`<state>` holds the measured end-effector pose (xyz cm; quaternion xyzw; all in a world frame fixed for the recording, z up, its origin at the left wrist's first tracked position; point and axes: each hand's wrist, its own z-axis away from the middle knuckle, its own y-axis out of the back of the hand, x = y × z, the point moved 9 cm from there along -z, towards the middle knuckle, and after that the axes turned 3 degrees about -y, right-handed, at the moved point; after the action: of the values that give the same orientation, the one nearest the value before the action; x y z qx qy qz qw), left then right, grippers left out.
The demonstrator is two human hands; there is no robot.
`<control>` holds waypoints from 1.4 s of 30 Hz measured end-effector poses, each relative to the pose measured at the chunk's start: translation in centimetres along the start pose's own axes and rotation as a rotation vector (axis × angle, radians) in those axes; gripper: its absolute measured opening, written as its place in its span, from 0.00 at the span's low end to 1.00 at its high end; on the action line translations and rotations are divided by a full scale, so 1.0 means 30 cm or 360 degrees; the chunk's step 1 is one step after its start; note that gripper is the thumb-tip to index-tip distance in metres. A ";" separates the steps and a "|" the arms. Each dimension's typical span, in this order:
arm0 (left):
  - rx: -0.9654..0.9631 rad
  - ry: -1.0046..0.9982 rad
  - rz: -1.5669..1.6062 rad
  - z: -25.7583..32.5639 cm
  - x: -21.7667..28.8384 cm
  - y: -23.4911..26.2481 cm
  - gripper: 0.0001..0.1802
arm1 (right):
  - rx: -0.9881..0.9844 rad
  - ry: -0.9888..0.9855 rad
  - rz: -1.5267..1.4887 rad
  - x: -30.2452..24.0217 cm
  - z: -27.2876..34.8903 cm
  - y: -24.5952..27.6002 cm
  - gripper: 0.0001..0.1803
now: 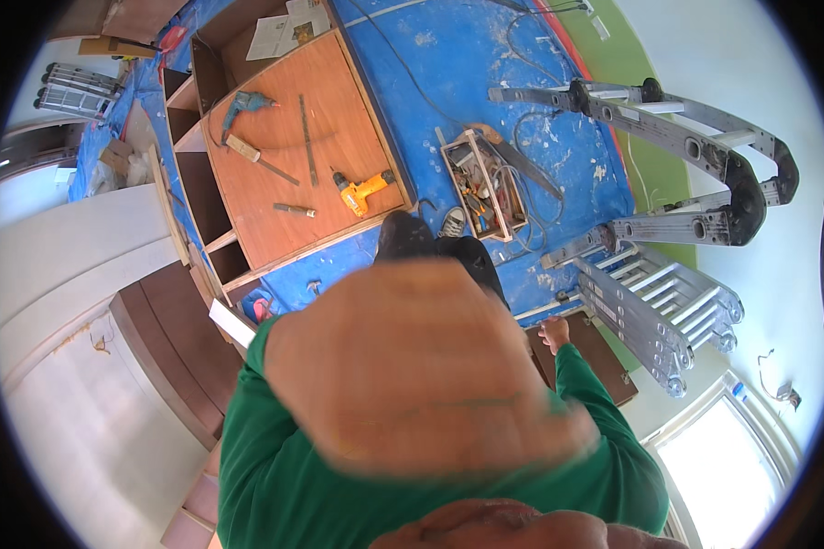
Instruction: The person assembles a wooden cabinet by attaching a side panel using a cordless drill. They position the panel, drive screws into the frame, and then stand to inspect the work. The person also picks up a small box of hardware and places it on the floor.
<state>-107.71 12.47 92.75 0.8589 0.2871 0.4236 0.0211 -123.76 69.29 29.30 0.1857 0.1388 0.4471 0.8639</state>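
Where I looked past my left hand (pixel 421 366), a wooden cabinet (pixel 256 201) ahead and to its left bore a teal drill (pixel 244 108) and, farther right, a yellow drill (pixel 364 193). That hand was a big blur up close, and I couldn't tell whether it gripped anything. Ahead and to its right, a toolbox (pixel 508 229) full of tools sat on blue sheeting (pixel 457 73). My right hand (pixel 554 333) had its fingers curled; whether they pinched something, I couldn't tell. Just beside it was a brown panel (pixel 599 363), with a metal ladder (pixel 627 306) farther right.
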 end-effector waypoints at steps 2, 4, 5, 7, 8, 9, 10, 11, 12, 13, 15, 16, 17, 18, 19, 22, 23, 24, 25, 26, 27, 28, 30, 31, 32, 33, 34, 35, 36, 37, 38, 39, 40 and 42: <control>0.0230 -0.0276 -0.0206 -0.079 0.104 -0.011 0.08 | -0.0210 -0.0071 -0.0064 -0.016 -0.007 -0.035 0.15; 0.0434 -0.0403 -0.0264 -0.099 0.124 -0.003 0.10 | -0.0321 0.0120 -0.0313 -0.062 -0.055 -0.072 0.16; 0.0431 -0.0432 -0.0272 -0.111 0.116 -0.012 0.09 | -0.0241 0.0251 -0.0195 -0.100 -0.011 -0.123 0.17; 0.0182 -0.0364 -0.0338 -0.060 0.065 0.023 0.07 | -0.0378 0.0315 -0.0301 -0.150 0.020 -0.223 0.18; 0.0096 -0.0388 -0.0303 0.005 -0.007 0.074 0.07 | -0.0268 0.0505 -0.0040 -0.152 0.051 -0.244 0.18; 0.0128 -0.0289 -0.0363 0.064 -0.022 0.102 0.08 | -0.0238 0.0778 0.0312 -0.279 0.023 -0.256 0.19; 0.0218 -0.0047 -0.0414 0.115 -0.104 0.116 0.08 | -0.0283 0.0817 0.0478 -0.359 0.025 -0.260 0.19; 0.0402 0.0316 -0.0440 0.192 -0.227 0.150 0.10 | -0.0340 0.0841 0.0642 -0.419 0.045 -0.285 0.19; 0.0611 0.0752 -0.0411 0.312 -0.396 0.189 0.11 | -0.0433 0.0796 0.0411 -0.445 0.044 -0.286 0.19; 0.0796 0.1145 -0.0334 0.481 -0.581 0.218 0.12 | -0.0520 0.0719 0.0202 -0.431 0.039 -0.267 0.19; 0.0950 0.1574 -0.0135 0.995 -0.969 0.199 0.15 | -0.0559 0.0599 0.0104 -0.510 0.090 -0.229 0.20; 0.0837 0.1874 -0.0209 1.290 -1.110 0.159 0.16 | -0.0487 0.0569 0.0157 -0.560 0.130 -0.199 0.20; 0.0558 0.2192 -0.0368 1.605 -1.193 0.090 0.18 | -0.0415 0.0567 0.0208 -0.621 0.152 -0.176 0.21; 0.0130 0.2480 -0.0559 1.907 -1.217 0.008 0.20 | -0.0389 0.0555 0.0288 -0.663 0.164 -0.158 0.22; -0.0379 0.2656 -0.0660 2.178 -1.175 -0.095 0.22 | -0.0360 0.0531 0.0357 -0.690 0.186 -0.132 0.23; -0.0031 0.3249 0.0158 2.513 -0.945 -0.318 0.24 | -0.0281 0.0539 0.0408 -0.739 0.189 -0.106 0.25; 0.0735 0.3565 0.0740 2.459 -0.815 -0.400 0.25 | -0.0255 0.0563 0.0433 -0.744 0.189 -0.093 0.26; 0.1056 0.3617 0.0870 2.495 -0.743 -0.432 0.26 | -0.0277 0.0537 0.0440 -0.759 0.222 -0.102 0.26; 0.1378 0.3636 0.1004 2.549 -0.707 -0.475 0.27 | -0.0304 0.0552 0.0439 -0.770 0.242 -0.116 0.25; 0.1432 0.3578 0.1017 2.549 -0.700 -0.506 0.29 | -0.0316 0.0587 0.0450 -0.786 0.254 -0.120 0.25; 0.1422 0.3569 0.0888 2.555 -0.711 -0.521 0.27 | -0.0327 0.0617 0.0456 -0.796 0.265 -0.123 0.25; 0.1400 0.3520 0.0870 2.562 -0.739 -0.545 0.27 | -0.0360 0.0654 0.0463 -0.810 0.274 -0.132 0.24; 0.1477 0.3373 0.0894 2.540 -0.834 -0.551 0.26 | -0.0429 0.0710 0.0455 -0.824 0.276 -0.166 0.24; 0.1601 0.3262 0.0945 2.511 -0.898 -0.551 0.26 | -0.0422 0.0740 0.0469 -0.837 0.279 -0.178 0.23; 0.1626 0.3110 0.0962 2.462 -0.973 -0.531 0.26 | -0.0423 0.0765 0.0483 -0.853 0.290 -0.196 0.22; 0.1644 0.2959 0.0972 2.390 -1.043 -0.493 0.26 | -0.0426 0.0789 0.0493 -0.862 0.291 -0.210 0.22; 0.1601 0.2889 0.0887 2.276 -1.082 -0.437 0.25 | -0.0421 0.0791 0.0509 -0.853 0.270 -0.221 0.22; 0.1558 0.2818 0.0792 2.146 -1.107 -0.360 0.23 | -0.0430 0.0788 0.0497 -0.835 0.265 -0.229 0.22; 0.1474 0.2743 0.0704 2.065 -1.129 -0.295 0.23 | -0.0446 0.0781 0.0485 -0.822 0.270 -0.238 0.22; 0.1393 0.2668 0.0622 2.005 -1.144 -0.245 0.22 | -0.0460 0.0774 0.0478 -0.806 0.272 -0.244 0.22; 0.1388 0.2604 0.0598 1.958 -1.148 -0.201 0.23 | -0.0461 0.0783 0.0482 -0.776 0.257 -0.242 0.22; 0.1387 0.2539 0.0576 1.918 -1.145 -0.162 0.23 | -0.0461 0.0792 0.0489 -0.733 0.223 -0.234 0.22; 0.1380 0.2472 0.0550 1.907 -1.142 -0.139 0.24 | -0.0463 0.0805 0.0490 -0.709 0.214 -0.231 0.22; 0.1430 0.2503 0.0504 1.947 -1.110 -0.130 0.24 | -0.0456 0.0746 0.0531 -0.637 0.195 -0.208 0.22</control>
<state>-82.21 10.80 30.43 0.2802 0.2355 0.7323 -0.5743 -127.63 49.07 33.17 -0.0257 0.2373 0.6281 0.7406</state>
